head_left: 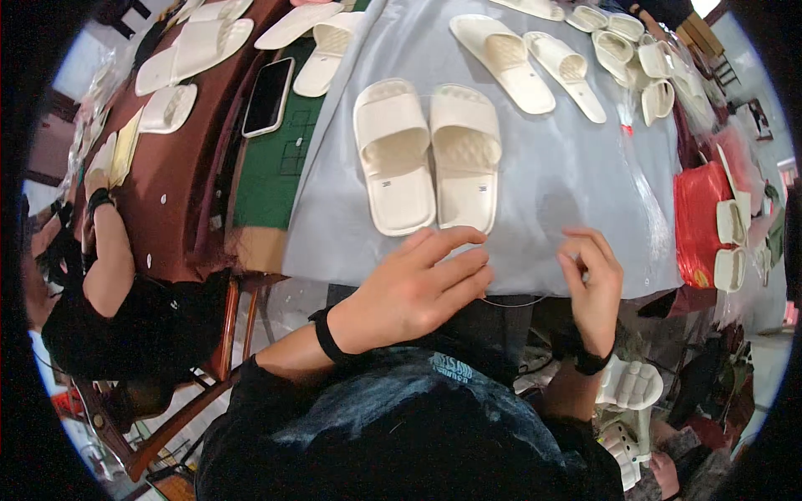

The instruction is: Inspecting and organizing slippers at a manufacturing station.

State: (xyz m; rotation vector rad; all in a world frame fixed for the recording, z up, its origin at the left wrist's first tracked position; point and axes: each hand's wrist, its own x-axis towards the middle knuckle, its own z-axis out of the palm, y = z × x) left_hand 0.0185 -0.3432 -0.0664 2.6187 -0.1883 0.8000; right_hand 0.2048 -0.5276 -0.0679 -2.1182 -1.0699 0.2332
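A pair of cream slide slippers, the left slipper [402, 196] and the right slipper [467, 200], lies side by side on a grey cloth, heels toward me. My left hand [422, 288] is just below the heels, back upward, with its fingers bent inward; the fingertips and whatever they may hold are partly hidden. To the right, my right hand [593, 288] is raised at the cloth's near edge, fingers curved and thumb apart, with nothing visible in it. A thin pale strand [510, 304] curves between the hands; whether either holds it I cannot tell.
More cream slippers [503, 71] lie at the far right of the grey cloth [547, 159]. A phone [268, 98] rests on a green mat [266, 184]. On the left, another person's arm [109, 242] reaches over a brown table [188, 179]. A red package [700, 221] stands at the right.
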